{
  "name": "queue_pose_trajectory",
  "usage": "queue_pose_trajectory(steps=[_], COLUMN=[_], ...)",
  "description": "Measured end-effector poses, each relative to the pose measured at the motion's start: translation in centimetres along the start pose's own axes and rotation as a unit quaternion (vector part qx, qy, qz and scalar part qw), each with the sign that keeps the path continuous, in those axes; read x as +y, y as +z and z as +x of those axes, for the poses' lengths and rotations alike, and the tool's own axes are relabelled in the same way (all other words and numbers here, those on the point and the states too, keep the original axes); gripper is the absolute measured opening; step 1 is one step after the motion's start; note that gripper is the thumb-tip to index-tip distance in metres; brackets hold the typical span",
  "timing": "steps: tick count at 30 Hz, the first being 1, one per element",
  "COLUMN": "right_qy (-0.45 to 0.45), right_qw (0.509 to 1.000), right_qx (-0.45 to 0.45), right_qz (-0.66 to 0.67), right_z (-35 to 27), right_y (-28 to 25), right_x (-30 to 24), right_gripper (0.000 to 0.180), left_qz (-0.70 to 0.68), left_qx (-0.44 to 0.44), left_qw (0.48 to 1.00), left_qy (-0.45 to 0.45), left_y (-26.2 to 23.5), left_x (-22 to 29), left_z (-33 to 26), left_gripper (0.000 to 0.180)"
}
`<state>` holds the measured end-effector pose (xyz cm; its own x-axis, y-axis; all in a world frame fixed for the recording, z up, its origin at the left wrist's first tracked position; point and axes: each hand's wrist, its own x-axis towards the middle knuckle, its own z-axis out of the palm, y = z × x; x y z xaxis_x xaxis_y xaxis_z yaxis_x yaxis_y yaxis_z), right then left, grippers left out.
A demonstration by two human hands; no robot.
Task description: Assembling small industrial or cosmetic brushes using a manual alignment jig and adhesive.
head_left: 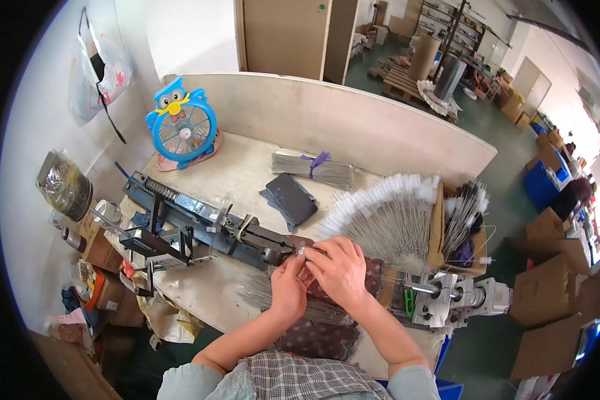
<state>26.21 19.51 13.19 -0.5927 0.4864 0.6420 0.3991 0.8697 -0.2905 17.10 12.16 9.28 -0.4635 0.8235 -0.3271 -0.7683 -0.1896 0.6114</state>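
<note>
My left hand [289, 285] and my right hand [340, 268] meet in front of the workbench, their fingertips pinched close together. A small pale piece [301, 252] shows at the fingertips, too small to name. Just left of it is the working end of a long dark metal bench fixture [240, 230], with a spring and a lever. A dense layer of thin grey wires [320, 310] lies under my wrists, partly hidden by them. Right of my right hand, many thin wires with white ends [380, 217] are fanned out.
A wire bundle with a purple tie [313, 168] and dark flat pads [292, 200] lie farther back. A blue toy-shaped fan [182, 127] stands at the back left. A box [439, 230] holds more wires at right, near a metal machine [457, 297]. A low partition [353, 110] edges the bench.
</note>
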Motion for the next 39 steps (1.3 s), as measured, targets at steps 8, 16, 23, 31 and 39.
queue_pose_trajectory(steps=[8, 16, 23, 31, 39], right_qy=[-0.007, 0.040, 0.051, 0.052, 0.077], right_qw=[1.000, 0.999, 0.998, 0.999, 0.997], right_qx=[-0.010, 0.002, 0.024, -0.002, 0.024], right_qz=[0.020, 0.019, -0.016, 0.009, 0.014], right_z=[-1.0, -0.8, -1.4, -1.2, -0.6], right_y=[-1.2, -0.6, -0.5, -0.3, 0.6], right_x=[1.5, -0.8, -0.5, -0.6, -1.5], right_gripper=[0.024, 0.035, 0.028, 0.023, 0.026], left_qz=[0.002, -0.003, -0.018, -0.083, -0.087], left_qx=[-0.017, -0.013, -0.005, -0.011, -0.023], left_qw=[1.000, 1.000, 1.000, 0.996, 0.996], left_qy=[0.014, 0.003, -0.019, -0.023, -0.016], left_y=[-0.1, -0.5, 0.5, -1.1, -1.1], left_x=[0.0, 0.0, 0.5, -0.4, -0.3], left_z=[0.1, 0.1, -0.5, 0.3, 0.1], left_gripper=[0.012, 0.013, 0.014, 0.024, 0.024])
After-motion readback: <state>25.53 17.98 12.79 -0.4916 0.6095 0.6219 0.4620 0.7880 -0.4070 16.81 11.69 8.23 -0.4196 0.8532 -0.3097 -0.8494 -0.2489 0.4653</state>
